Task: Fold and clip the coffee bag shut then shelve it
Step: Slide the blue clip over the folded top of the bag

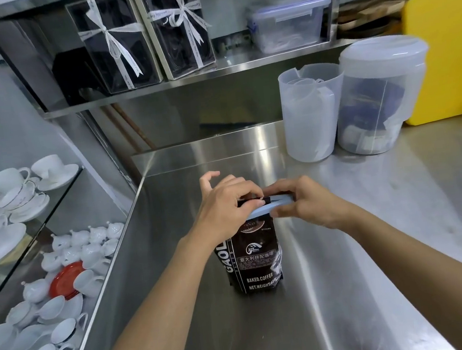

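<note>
Both hands pinch the blue clip (268, 206) over the coffee bag's (252, 258) folded top: left hand (225, 207), right hand (305, 203). Below the grip the bag looks soft, crinkly, bottom-heavy; best lifted by its body.

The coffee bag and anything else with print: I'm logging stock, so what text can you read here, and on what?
"BAKED.COFFEE": front of the coffee bag, lower part.
"NET.WEIGHT": line below it; the figure is cut off by a crease.
"GAOL": bag's side panel, the rest hidden by the left hand.
"意大利拼配咖啡": front, under the logo.
Small print below it: too small to read.
Ribbons on the gift boxes: printed, blurred.
</note>
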Available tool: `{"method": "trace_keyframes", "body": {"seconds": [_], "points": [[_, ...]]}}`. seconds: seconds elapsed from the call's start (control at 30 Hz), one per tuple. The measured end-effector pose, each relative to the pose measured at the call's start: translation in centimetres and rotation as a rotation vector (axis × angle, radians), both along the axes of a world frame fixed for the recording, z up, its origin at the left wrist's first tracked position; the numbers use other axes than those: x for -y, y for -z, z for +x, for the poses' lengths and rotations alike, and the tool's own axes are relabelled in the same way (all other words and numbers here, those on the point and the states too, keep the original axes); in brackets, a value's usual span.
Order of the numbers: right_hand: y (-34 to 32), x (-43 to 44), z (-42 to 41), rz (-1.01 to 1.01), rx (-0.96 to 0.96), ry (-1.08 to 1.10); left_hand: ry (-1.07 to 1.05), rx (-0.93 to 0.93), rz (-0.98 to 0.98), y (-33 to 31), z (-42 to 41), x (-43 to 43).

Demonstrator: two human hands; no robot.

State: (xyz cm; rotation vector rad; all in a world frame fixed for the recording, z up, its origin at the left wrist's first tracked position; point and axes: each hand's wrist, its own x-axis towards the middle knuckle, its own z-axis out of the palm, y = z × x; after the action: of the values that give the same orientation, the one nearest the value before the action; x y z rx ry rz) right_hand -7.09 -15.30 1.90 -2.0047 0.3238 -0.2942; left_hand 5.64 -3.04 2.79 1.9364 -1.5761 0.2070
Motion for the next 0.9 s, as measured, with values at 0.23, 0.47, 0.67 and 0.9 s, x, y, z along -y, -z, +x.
{"method": "trace_keyframes", "body": {"seconds": [0.23,0.47,0.67,0.9], "points": [[0.6,-0.7,0.2,0.144,0.163,0.125,-0.003,0.002,0.007,-0.1,0.0,0.3],[1.1,-1.4,1.2,0.267,0.21,0.11,0.0,-0.019,0.002,-0.3,0.0,0.5],[1.1,-1.7,2.0,0.322,0.215,0.091,0.023,-0.112,-0.01,-0.3,0.1,0.6],[1.0,-1.9,2.3,0.303,0.207,0.121,0.025,-0.082,-0.024,-0.9,0.3,-1.1]]}}
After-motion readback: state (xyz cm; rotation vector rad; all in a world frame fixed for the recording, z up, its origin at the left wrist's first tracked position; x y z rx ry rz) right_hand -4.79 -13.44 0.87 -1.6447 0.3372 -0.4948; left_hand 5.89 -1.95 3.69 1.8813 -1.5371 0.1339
